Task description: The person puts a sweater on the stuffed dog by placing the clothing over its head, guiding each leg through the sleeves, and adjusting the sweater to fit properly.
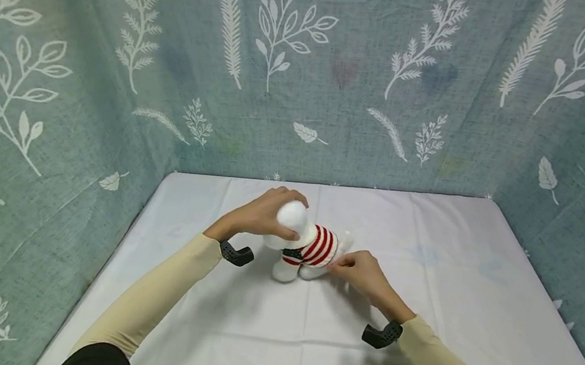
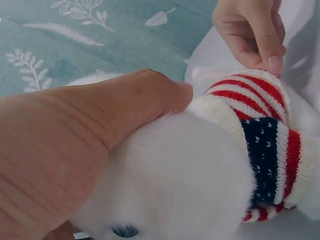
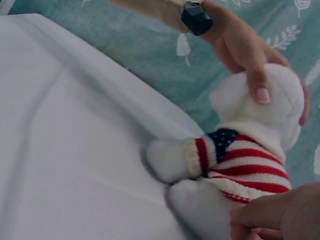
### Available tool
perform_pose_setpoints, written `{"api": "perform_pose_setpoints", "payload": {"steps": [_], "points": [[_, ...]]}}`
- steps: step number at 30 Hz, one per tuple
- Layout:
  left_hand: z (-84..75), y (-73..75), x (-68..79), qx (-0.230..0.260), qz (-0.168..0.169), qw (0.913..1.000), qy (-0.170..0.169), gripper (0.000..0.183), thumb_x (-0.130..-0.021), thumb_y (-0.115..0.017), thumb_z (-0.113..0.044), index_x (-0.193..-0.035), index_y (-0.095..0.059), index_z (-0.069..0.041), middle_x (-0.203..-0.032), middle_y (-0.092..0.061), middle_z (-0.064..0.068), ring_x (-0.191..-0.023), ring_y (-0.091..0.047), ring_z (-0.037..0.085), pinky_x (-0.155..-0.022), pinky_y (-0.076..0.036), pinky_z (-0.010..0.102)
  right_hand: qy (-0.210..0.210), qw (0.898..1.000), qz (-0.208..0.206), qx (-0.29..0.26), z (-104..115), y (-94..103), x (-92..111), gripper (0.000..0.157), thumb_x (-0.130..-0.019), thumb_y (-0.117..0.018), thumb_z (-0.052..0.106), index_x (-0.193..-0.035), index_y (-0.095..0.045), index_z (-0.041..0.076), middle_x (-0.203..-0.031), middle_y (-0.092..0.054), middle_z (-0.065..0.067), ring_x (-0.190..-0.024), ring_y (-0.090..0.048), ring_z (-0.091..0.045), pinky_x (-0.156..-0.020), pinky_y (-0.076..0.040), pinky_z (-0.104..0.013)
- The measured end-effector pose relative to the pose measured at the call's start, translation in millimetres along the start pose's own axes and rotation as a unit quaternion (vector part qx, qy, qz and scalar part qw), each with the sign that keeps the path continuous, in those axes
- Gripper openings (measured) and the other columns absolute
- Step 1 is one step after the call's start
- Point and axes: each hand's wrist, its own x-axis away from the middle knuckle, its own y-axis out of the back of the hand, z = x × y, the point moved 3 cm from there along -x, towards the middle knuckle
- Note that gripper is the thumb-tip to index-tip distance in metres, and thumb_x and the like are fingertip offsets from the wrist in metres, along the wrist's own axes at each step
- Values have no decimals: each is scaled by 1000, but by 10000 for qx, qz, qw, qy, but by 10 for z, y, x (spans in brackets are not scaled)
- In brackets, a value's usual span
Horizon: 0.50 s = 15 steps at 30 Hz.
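A white plush animal toy [image 1: 293, 215] stands on the white cloth, its head toward the left. It wears a knitted sweater [image 1: 320, 246] with red and white stripes and a navy patch with white flecks [image 2: 261, 157]. My left hand [image 1: 264, 212] grips the toy's head from above, the thumb on one side and the fingers round the other. At the toy's rear, my right hand [image 1: 362, 274] pinches the sweater's lower hem between thumb and fingertips. In the right wrist view, a white paw [image 3: 167, 160] pokes out of the cream-cuffed sleeve.
A white cloth [image 1: 243, 358] with fold creases covers the table. Green-grey fabric [image 1: 336, 119] with white leaf prints hangs behind it and along both sides. Each wrist carries a black device [image 1: 382, 335].
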Motion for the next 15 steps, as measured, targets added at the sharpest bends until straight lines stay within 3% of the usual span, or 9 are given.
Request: {"api": "perform_pose_setpoints", "payload": {"steps": [5, 10, 12, 15], "points": [[45, 7, -12, 230, 35, 9997, -19, 71, -81, -87, -43, -141, -55, -22, -133, -52, 7, -121, -51, 27, -84, -55, 51, 85, 9999, 39, 91, 18, 8, -2, 21, -89, -82, 30, -89, -82, 9, -85, -74, 0, -76, -58, -14, -69, -46, -32], [146, 30, -18, 1061, 37, 9942, 183, 65, -91, -73, -56, -145, -51, -27, -143, -51, 1, -127, -53, 26, -95, -51, 52, 256, 9986, 72, 451, 54, -46, -10, 29, -89, -82, 38, -79, -80, 11, -76, -72, -1, -67, -54, -11, -62, -43, -29], [221, 53, -5, 1634, -10, 9857, 410, 59, -98, -61, -60, -147, -50, -29, -147, -49, -1, -133, -50, 24, -102, -46, 53, 401, 9975, 166, 559, 80, -77, -10, 31, -90, -80, 37, -76, -78, 9, -70, -68, 1, -62, -51, -10, -59, -41, -27], [390, 79, 5, 2558, -127, 9644, 654, 60, -104, -43, -62, -149, -51, -21, -148, -51, 3, -137, -48, 25, -108, -40, 53, 657, 9957, 446, 471, 158, -134, 1, 30, -93, -78, 33, -78, -76, 7, -69, -67, -1, -64, -54, -12, -60, -41, -26]]}}
